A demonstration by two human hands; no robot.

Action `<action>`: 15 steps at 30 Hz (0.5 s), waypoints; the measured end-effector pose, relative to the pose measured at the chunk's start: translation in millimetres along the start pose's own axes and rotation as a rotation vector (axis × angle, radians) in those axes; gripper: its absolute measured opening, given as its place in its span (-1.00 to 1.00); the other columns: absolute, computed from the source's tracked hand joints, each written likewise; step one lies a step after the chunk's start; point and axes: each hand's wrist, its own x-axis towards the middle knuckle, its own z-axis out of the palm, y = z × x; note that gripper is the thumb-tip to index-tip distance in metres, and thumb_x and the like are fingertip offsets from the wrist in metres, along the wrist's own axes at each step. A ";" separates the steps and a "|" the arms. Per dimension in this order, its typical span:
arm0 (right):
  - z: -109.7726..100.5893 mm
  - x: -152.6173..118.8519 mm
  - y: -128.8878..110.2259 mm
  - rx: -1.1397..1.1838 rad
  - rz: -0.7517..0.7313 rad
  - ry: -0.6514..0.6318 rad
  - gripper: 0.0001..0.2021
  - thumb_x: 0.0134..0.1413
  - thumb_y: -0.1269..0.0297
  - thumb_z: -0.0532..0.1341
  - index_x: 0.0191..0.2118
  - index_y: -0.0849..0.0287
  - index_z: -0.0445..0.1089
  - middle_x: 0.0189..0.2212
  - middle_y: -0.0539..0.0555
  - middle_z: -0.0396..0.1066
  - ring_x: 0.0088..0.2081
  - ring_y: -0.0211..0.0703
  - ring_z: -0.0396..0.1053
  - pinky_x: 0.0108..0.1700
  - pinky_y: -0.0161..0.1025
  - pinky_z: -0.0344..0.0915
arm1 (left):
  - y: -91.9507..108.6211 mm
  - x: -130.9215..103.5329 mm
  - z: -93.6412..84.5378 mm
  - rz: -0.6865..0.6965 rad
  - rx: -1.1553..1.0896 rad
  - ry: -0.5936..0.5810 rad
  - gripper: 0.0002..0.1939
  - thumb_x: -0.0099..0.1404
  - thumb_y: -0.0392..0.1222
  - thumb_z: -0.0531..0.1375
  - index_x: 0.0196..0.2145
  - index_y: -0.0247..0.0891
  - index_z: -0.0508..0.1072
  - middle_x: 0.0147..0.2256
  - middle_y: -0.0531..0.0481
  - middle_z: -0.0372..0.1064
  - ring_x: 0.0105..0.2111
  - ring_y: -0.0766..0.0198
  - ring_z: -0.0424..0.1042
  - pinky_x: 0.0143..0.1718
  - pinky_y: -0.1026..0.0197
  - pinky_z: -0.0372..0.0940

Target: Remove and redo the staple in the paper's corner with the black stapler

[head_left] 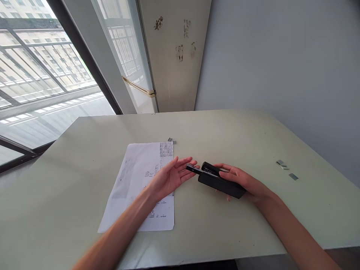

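My right hand (239, 178) is closed around a black stapler (221, 183), held above the table and turned on its side. From the stapler's left end sticks out its narrow staple tray (193, 168). Palm up, my left hand (171, 176) has its fingers stretched out beside that tray; the fingertips are close to it, and I cannot tell whether they touch. Beneath my left hand and forearm lies a stack of printed paper sheets (132, 172), partly covered by the arm.
Small grey staple strips (293, 176) lie on the right of the pale table (225, 232), with a few more staple strips (170, 139) just behind the paper. A grey wall (275, 56) borders the right side. Behind the table stand a cabinet-like panel (174, 82) and windows.
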 end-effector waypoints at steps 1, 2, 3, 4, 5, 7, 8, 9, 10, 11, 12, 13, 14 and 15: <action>0.1 0.0 0.0 0.001 0.006 -0.015 -0.44 0.19 -0.03 0.38 0.23 0.04 0.36 0.02 0.19 0.57 -0.20 0.01 0.63 -0.46 -0.23 0.56 | -0.2 -0.1 -0.3 -0.005 0.004 -0.002 -0.57 0.53 0.07 0.14 0.07 -0.30 0.59 0.23 -0.23 0.42 0.29 -0.02 0.37 0.35 -0.05 0.25; 0.2 -0.1 0.1 0.003 0.009 -0.028 -0.43 0.21 -0.03 0.37 0.25 0.04 0.35 0.01 0.18 0.58 -0.20 0.01 0.63 -0.45 -0.23 0.56 | -0.5 -0.3 -0.5 -0.010 0.010 0.004 -0.58 0.53 0.06 0.14 0.08 -0.29 0.59 0.23 -0.22 0.42 0.28 -0.02 0.37 0.34 -0.04 0.26; 0.2 -0.2 0.2 0.007 0.009 -0.037 -0.43 0.21 -0.03 0.37 0.26 0.03 0.34 0.00 0.18 0.58 -0.20 0.01 0.63 -0.45 -0.23 0.56 | -0.7 -0.4 -0.8 -0.013 0.016 0.015 -0.59 0.52 0.05 0.15 0.07 -0.28 0.59 0.23 -0.21 0.42 0.28 -0.02 0.37 0.33 -0.04 0.26; 0.3 -0.3 0.4 0.014 0.008 -0.042 -0.43 0.22 -0.02 0.36 0.27 0.03 0.32 0.00 0.18 0.58 -0.19 0.00 0.63 -0.45 -0.24 0.56 | -1.0 -0.3 -1.2 -0.016 0.019 0.030 -0.61 0.52 0.03 0.15 0.07 -0.28 0.60 0.23 -0.21 0.42 0.28 -0.01 0.37 0.33 -0.03 0.27; 0.2 -0.4 0.8 0.019 0.007 -0.043 -0.43 0.22 -0.02 0.36 0.27 0.03 0.32 -0.01 0.17 0.58 -0.19 0.00 0.63 -0.45 -0.24 0.56 | -1.4 0.0 -1.6 -0.018 0.021 0.047 -0.62 0.51 0.01 0.15 0.05 -0.28 0.60 0.23 -0.21 0.43 0.28 0.00 0.37 0.32 -0.03 0.28; 0.0 -0.5 1.9 0.025 0.001 -0.038 -0.43 0.21 -0.01 0.37 0.26 0.02 0.34 0.01 0.18 0.57 -0.19 0.00 0.63 -0.46 -0.24 0.56 | -2.5 1.1 -2.8 -0.021 0.028 0.086 -0.65 0.50 -0.03 0.16 0.02 -0.28 0.61 0.21 -0.21 0.44 0.27 0.01 0.38 0.31 -0.04 0.29; 0.0 -0.5 2.4 0.024 -0.004 -0.029 -0.44 0.20 -0.02 0.37 0.25 0.03 0.35 0.02 0.19 0.57 -0.20 0.01 0.63 -0.47 -0.24 0.56 | -3.1 1.8 -3.5 -0.018 0.033 0.110 -0.67 0.49 -0.04 0.17 0.00 -0.28 0.61 0.19 -0.22 0.45 0.24 0.02 0.41 0.29 -0.04 0.30; 0.0 -0.6 2.9 0.022 -0.012 -0.018 -0.43 0.19 -0.03 0.38 0.24 0.03 0.35 0.02 0.19 0.57 -0.20 0.02 0.63 -0.47 -0.23 0.55 | -3.7 2.5 -4.3 -0.011 0.041 0.139 -0.69 0.48 -0.05 0.18 -0.03 -0.28 0.61 0.16 -0.23 0.47 0.19 0.03 0.44 0.27 -0.04 0.33; 0.2 -0.7 3.1 0.018 -0.024 -0.006 -0.43 0.18 -0.03 0.38 0.24 0.03 0.36 0.02 0.19 0.57 -0.20 0.02 0.63 -0.47 -0.23 0.55 | -4.1 3.1 -4.9 0.002 0.050 0.167 -0.71 0.47 -0.05 0.19 -0.07 -0.27 0.61 0.12 -0.23 0.49 0.12 0.05 0.48 0.24 -0.04 0.35; 0.5 -0.8 3.1 0.010 -0.037 0.005 -0.42 0.18 -0.04 0.38 0.24 0.03 0.36 0.01 0.19 0.57 -0.20 0.03 0.63 -0.47 -0.22 0.55 | -4.4 3.5 -5.2 0.017 0.067 0.191 -0.74 0.46 -0.05 0.21 -0.10 -0.27 0.60 0.05 -0.23 0.51 0.03 0.08 0.51 0.18 -0.02 0.38; 0.8 -0.9 2.9 0.000 -0.052 0.018 -0.41 0.17 -0.05 0.38 0.24 0.03 0.35 0.00 0.19 0.58 -0.20 0.03 0.62 -0.46 -0.20 0.55 | -4.3 3.4 -5.0 0.032 0.088 0.208 -0.75 0.45 -0.05 0.22 -0.14 -0.26 0.60 -0.03 -0.21 0.52 -0.07 0.13 0.52 0.11 0.01 0.41; 1.3 -0.9 2.7 -0.015 -0.069 0.033 -0.40 0.17 -0.05 0.38 0.25 0.02 0.35 -0.02 0.18 0.58 -0.20 0.03 0.62 -0.45 -0.19 0.55 | -3.8 2.9 -4.4 0.045 0.108 0.218 -0.76 0.44 -0.04 0.23 -0.16 -0.26 0.58 -0.12 -0.18 0.51 -0.18 0.19 0.50 0.01 0.04 0.43; 1.8 -0.9 2.5 -0.035 -0.088 0.053 -0.39 0.16 -0.06 0.39 0.25 0.02 0.34 -0.02 0.18 0.58 -0.19 0.04 0.61 -0.43 -0.18 0.55 | -3.1 1.9 -3.1 0.056 0.133 0.220 -0.76 0.44 -0.03 0.24 -0.16 -0.26 0.57 -0.21 -0.13 0.46 -0.28 0.25 0.45 -0.09 0.09 0.43; 2.4 -0.9 2.6 -0.059 -0.112 0.080 -0.39 0.15 -0.07 0.39 0.25 0.02 0.34 -0.03 0.18 0.58 -0.20 0.05 0.61 -0.42 -0.16 0.56 | -2.0 0.5 -1.3 0.066 0.166 0.218 -0.75 0.44 -0.01 0.24 -0.15 -0.25 0.57 -0.28 -0.08 0.40 -0.36 0.30 0.38 -0.19 0.13 0.40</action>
